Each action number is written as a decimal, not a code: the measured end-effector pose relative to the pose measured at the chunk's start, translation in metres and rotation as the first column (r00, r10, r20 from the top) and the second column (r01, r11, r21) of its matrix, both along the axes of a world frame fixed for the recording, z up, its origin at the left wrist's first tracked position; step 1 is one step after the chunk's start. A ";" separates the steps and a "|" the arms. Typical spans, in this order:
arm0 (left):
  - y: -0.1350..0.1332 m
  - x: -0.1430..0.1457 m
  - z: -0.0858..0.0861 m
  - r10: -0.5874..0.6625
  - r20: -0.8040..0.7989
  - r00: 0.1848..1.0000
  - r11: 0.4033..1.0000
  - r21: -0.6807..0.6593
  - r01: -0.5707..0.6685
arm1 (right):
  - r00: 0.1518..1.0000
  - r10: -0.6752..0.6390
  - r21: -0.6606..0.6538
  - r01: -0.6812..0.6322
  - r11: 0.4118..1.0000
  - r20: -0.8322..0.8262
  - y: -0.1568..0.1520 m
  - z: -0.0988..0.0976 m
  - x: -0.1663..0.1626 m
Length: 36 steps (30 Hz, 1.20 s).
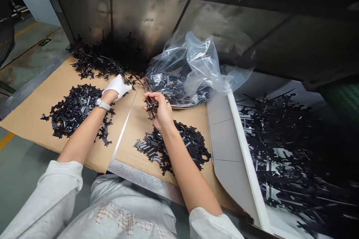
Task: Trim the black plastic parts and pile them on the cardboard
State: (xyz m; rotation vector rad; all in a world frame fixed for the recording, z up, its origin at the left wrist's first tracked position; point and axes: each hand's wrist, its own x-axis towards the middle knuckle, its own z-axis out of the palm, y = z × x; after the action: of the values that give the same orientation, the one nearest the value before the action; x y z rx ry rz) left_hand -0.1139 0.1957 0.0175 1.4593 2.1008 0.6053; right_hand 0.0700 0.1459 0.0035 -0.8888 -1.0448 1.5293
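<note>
My left hand (117, 86) wears a white glove and reaches to the edge of the far heap of black plastic parts (109, 58); its fingers curl down among the parts, and I cannot see whether they hold one. My bare right hand (159, 110) is closed on a small bundle of black plastic parts (151, 105), held above the cardboard sheet (134, 119). A pile of sorted black pieces (174, 145) lies under my right forearm. Another pile (74, 108) lies beside my left forearm.
A clear plastic bag (190, 69) partly filled with black parts stands beyond my right hand. A white-rimmed bin (244, 145) at the right holds many tangled black parts (294, 149). A metal wall rises behind. Concrete floor shows at the left.
</note>
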 end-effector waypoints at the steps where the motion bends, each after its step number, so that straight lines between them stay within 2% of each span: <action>1: 0.007 0.002 -0.003 0.009 -0.004 1.000 1.000 -0.014 -0.009 | 1.000 0.009 -0.019 -0.009 1.000 -0.009 0.000 0.000 0.000; 6: 0.022 -0.001 -0.010 -0.011 -0.004 1.000 1.000 -0.017 0.010 | 0.999 0.018 -0.091 -0.023 0.996 -0.048 0.000 0.000 0.005; 10: 0.016 -0.004 -0.012 -0.055 0.034 0.998 0.998 -0.006 0.055 | 0.998 0.006 -0.137 -0.015 0.990 -0.065 0.001 -0.002 0.005; 14: 0.008 0.004 -0.013 -0.069 0.103 0.992 0.998 0.007 0.069 | 0.997 0.015 -0.158 -0.026 0.987 -0.070 -0.001 -0.002 0.003; 21: -0.002 0.006 -0.003 -0.031 0.264 0.964 0.997 0.082 0.010 | 0.998 -0.002 -0.163 -0.009 0.987 -0.069 -0.003 -0.001 0.011; 24: -0.009 -0.002 0.005 -0.025 0.235 0.972 0.998 0.063 0.011 | 0.997 -0.019 -0.176 0.007 0.984 -0.069 -0.004 -0.002 0.012; 27: -0.010 -0.006 0.012 -0.011 0.138 0.990 0.997 0.080 0.000 | 0.998 -0.022 -0.182 0.011 0.983 -0.062 -0.005 -0.003 0.011; 33: 0.012 0.005 0.018 -0.014 -0.007 1.000 0.999 0.034 0.014 | 0.999 -0.026 -0.169 0.020 0.985 -0.033 -0.007 0.000 0.013; 36: 0.014 0.007 0.023 -0.010 -0.006 1.000 0.996 0.084 0.011 | 0.999 -0.030 -0.152 0.027 0.988 -0.017 -0.008 0.003 0.018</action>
State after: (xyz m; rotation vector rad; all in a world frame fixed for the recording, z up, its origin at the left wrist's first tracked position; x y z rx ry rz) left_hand -0.1073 0.2099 0.0400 1.5190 2.0935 0.6940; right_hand 0.0883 0.1382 0.0060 -0.9884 -0.9072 1.6066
